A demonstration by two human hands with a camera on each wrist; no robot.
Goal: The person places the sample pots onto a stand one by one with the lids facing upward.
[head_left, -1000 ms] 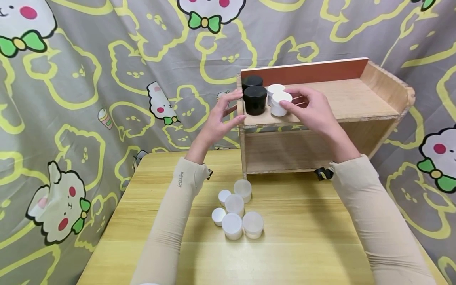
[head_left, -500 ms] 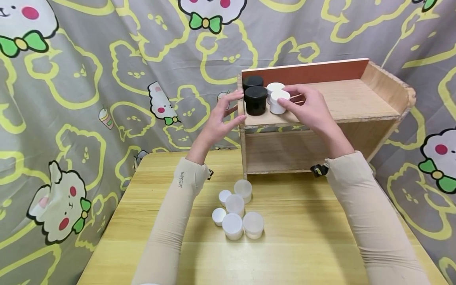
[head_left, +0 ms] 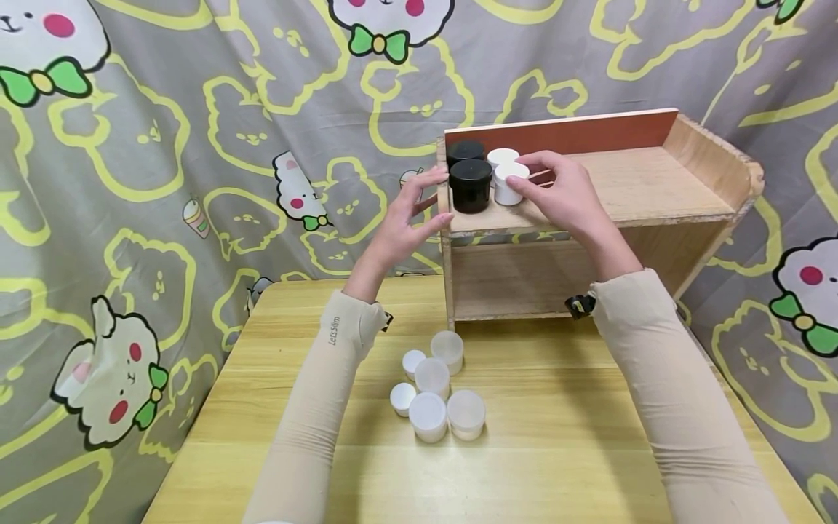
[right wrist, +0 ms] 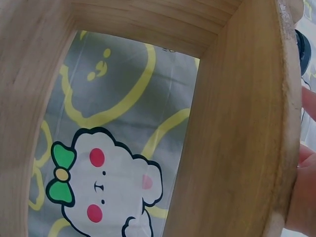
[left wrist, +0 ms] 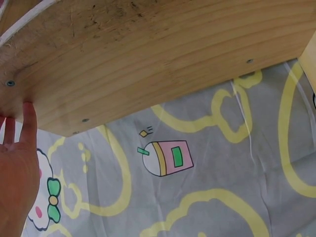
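White plastic, it seems, makes up the small round jar [head_left: 505, 188] on the top shelf of the pale wooden rack [head_left: 644, 178]; the right hand [head_left: 564, 188] has its grip pinched on it. It should be light, stiff and slightly slippery, best held by the side just below the lid. The left hand [head_left: 409, 215] rests extended fingers on the rack's side panel. A matching white jar [head_left: 501, 156] stands behind it, two black cylindrical jars [head_left: 470, 191] to its left; four frosted round tubs [head_left: 428, 416] and two smaller white tubs [head_left: 402, 397] sit on the yellowish wooden surface [head_left: 556, 451]. Contents cannot be made out.
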